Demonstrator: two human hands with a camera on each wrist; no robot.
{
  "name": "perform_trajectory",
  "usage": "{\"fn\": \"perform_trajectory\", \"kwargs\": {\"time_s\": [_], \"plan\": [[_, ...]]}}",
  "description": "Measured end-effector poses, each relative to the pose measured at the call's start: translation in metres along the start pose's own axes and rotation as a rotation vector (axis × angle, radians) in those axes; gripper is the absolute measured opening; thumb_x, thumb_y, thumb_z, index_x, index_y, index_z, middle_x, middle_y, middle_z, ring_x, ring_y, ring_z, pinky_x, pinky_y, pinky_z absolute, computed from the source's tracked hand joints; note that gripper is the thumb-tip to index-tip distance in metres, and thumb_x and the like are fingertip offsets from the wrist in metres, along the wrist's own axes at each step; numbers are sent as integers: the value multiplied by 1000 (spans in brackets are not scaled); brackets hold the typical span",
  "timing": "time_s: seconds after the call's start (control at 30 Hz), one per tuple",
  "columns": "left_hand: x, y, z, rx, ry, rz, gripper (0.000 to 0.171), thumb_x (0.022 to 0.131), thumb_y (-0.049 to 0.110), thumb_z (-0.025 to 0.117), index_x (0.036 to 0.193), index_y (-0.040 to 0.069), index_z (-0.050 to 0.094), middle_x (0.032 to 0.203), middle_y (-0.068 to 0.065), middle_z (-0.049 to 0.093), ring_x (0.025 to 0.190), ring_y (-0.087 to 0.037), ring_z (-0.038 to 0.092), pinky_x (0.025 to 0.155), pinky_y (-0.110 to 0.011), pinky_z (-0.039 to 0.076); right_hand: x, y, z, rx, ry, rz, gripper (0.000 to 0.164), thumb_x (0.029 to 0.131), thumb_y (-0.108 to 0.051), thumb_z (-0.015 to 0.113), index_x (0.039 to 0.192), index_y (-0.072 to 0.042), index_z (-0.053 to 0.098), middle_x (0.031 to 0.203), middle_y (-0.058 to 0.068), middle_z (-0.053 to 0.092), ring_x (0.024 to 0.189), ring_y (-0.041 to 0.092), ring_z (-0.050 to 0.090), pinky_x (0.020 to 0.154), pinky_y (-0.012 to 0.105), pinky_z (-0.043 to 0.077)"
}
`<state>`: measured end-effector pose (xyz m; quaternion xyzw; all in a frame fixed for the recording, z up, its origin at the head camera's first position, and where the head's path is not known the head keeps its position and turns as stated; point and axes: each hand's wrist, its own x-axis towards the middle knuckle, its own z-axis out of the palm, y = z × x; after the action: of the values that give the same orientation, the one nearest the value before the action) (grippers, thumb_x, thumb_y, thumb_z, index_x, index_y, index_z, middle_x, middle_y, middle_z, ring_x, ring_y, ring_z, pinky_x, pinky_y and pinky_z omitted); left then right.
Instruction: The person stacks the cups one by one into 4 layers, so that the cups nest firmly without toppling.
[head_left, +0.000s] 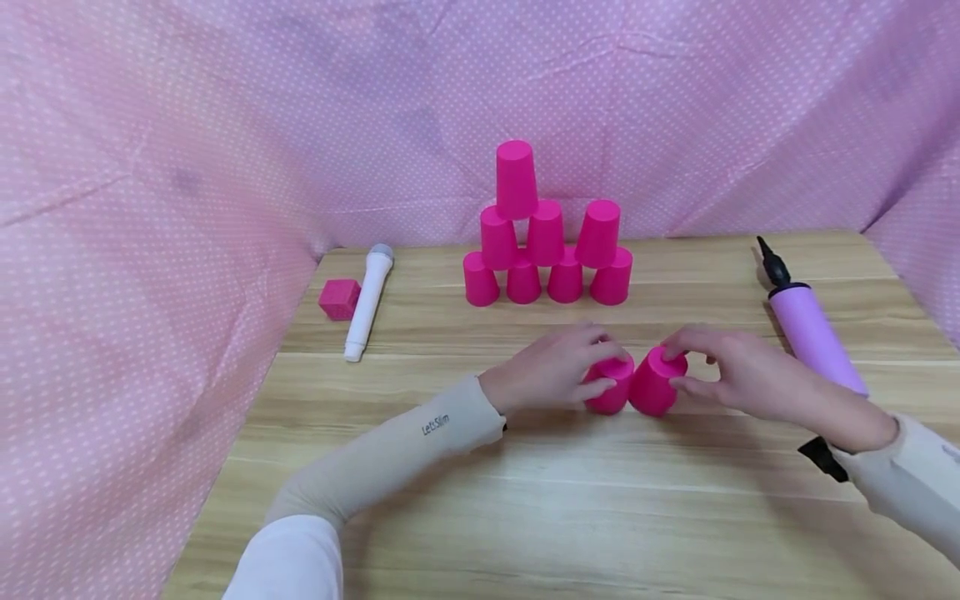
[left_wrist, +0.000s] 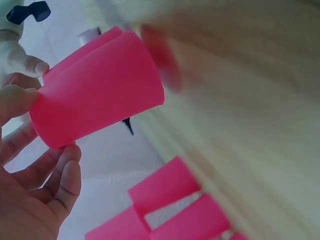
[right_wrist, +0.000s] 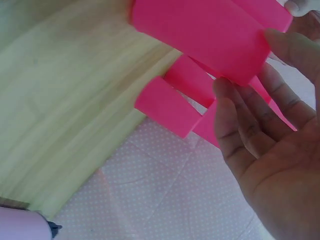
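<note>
Two pink cups stand upside down side by side, close together, in front of me. My left hand [head_left: 558, 367] holds the left cup [head_left: 609, 387] near its closed top, thumb on the near side. The right cup [head_left: 654, 387] is held near its top by my right hand [head_left: 738, 371], between thumb and fingers, and leans slightly. In the left wrist view the left cup [left_wrist: 100, 90] largely covers the other one. Whether their rims touch the table I cannot tell. Behind them rises a stack of pink cups [head_left: 546, 233], with several at the base, three above and one on top.
On the left of the wooden table [head_left: 525, 517] lie a pink cube [head_left: 340, 298] and a white microphone [head_left: 366, 308]. A purple hand pump [head_left: 817, 337] with a black nozzle lies at the right, beyond my right forearm. Pink dotted cloth [head_left: 225, 125] hangs behind the table.
</note>
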<state>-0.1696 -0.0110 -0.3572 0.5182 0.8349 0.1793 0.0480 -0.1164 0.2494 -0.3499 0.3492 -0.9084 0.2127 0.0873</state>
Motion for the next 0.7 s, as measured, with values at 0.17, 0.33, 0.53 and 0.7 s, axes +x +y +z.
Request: {"fn": "perform_trajectory", "kwargs": {"time_s": [0.17,0.33,0.53,0.7], "plan": [[-3,-12,-27,70,179,77,41,83,30,72,120,16,62,113,1,56,98,-10,48,81,-15,39,23,1,-14,9,83,-90,40,66,-5,82,100,-15,64,98,-10,62,82,5,57,69,17,45],[-3,-25,-72,97,394,153,32,84,24,71,112,9,66,105,-3,59,93,-14,49,80,-20,39,60,5,-37,28,202,-165,39,67,-3,81,102,-11,67,98,-6,65,82,5,55,66,18,44],[7,-25,-134,150,514,132,29,89,23,65,110,4,64,105,-8,59,98,-18,51,85,-24,40,108,16,-65,31,348,-126,29,74,0,78,100,-4,69,95,2,67,81,8,54,64,20,45],[19,-25,-179,187,528,10,31,93,25,59,116,5,60,105,-6,56,93,-13,50,78,-19,42,142,25,-82,31,342,48,21,84,-12,72,103,-3,67,99,3,65,88,12,54,68,21,44]]}}
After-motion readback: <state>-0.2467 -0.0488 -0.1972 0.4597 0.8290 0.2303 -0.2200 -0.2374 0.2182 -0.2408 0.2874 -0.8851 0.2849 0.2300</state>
